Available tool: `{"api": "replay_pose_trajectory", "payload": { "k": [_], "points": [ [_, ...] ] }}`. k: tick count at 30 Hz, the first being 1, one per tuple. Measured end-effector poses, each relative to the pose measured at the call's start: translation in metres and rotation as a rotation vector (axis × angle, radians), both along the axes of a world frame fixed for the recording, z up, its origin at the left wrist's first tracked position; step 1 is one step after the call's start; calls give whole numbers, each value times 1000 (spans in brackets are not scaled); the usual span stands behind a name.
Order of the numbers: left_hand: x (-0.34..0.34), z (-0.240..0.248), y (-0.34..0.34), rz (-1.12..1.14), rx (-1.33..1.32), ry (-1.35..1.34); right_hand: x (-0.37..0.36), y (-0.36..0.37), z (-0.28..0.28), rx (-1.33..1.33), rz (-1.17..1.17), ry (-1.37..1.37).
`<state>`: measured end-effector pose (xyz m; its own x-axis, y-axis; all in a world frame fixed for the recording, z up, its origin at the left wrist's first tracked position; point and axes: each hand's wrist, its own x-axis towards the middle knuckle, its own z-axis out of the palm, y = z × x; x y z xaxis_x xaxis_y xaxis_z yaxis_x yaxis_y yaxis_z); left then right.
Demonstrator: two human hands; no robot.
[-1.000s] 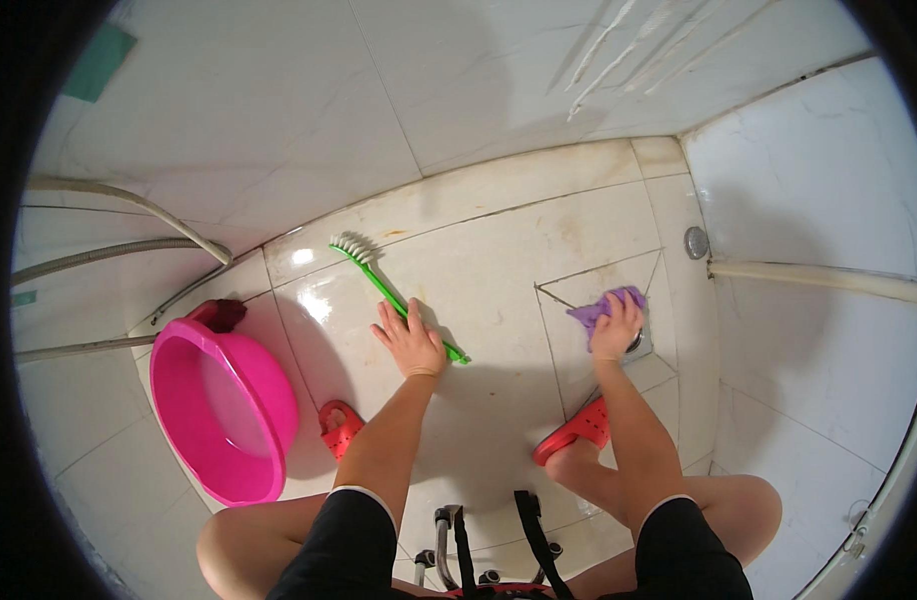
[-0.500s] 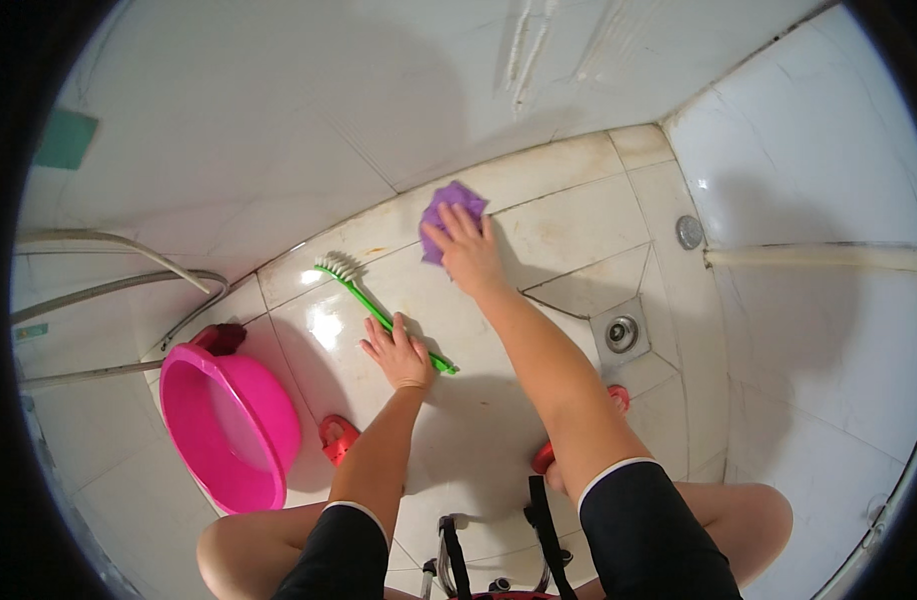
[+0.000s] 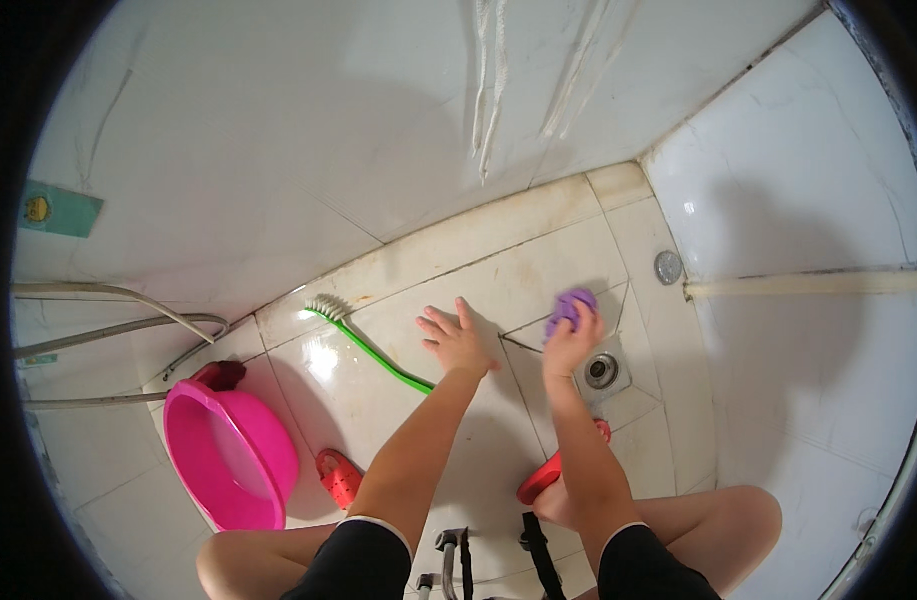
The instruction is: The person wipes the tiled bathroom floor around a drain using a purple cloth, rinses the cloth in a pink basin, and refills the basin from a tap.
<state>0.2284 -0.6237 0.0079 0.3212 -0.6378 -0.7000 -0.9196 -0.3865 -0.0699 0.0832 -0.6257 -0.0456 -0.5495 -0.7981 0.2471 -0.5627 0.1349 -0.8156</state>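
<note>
A crumpled purple cloth (image 3: 571,304) is bunched under the fingers of my right hand (image 3: 576,341), close to the far side of the round floor drain (image 3: 602,371). Fingers spread, my left hand (image 3: 459,340) is over the pale tiles in the middle and holds nothing. To its left lies a green long-handled scrub brush (image 3: 371,349) with white bristles, its handle end hidden behind my left forearm.
A pink basin (image 3: 229,455) stands at the left, with a dark red thing (image 3: 219,376) behind it. Hoses (image 3: 119,292) run along the left wall. Red slippers (image 3: 339,479) are near my legs. A metal disc (image 3: 669,267) sits by the right wall, below which a pale pipe (image 3: 799,284) runs.
My right hand has brought the purple cloth from near the far wall toward the drain, bunching it up. My left hand has left the brush handle and moved right.
</note>
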Motion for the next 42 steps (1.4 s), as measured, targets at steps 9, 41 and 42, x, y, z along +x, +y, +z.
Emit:
{"api": "replay_pose_trajectory", "payload": {
  "k": [9, 41, 42],
  "points": [
    [-11, -5, -11, 32, 32, 47, 53, -147, 1, 230, 1004, 679],
    [-22, 0, -25, 76, 110, -43, -173, -94, 8, 1080, 229, 546],
    [-23, -1, -26, 72, 113, -40, -174, -88, 8, 1145, 330, 508]
  ]
}}
